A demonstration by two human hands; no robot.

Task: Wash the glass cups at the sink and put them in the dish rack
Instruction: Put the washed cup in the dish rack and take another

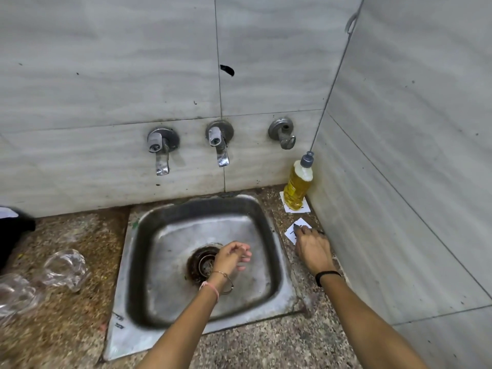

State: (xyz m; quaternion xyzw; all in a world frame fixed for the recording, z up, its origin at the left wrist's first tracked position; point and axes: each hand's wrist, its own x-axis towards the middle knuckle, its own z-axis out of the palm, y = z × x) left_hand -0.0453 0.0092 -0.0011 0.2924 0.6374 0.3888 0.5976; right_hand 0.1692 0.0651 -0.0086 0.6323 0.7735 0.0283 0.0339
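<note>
Dull scuffed steel sink, clear glass cups, speckled stone counter.

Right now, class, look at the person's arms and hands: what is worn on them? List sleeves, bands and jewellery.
No sleeves and no gloves: both forearms are bare. The wrist of the left hand carries a thin metal bangle and a pink thread. The wrist of the right hand carries a black band.

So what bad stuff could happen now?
1. The glass cups sit loose on the hard counter beside the sink; a bump could crack them.
2. The right hand reaches close to the soap bottle and might tip it over.
</note>
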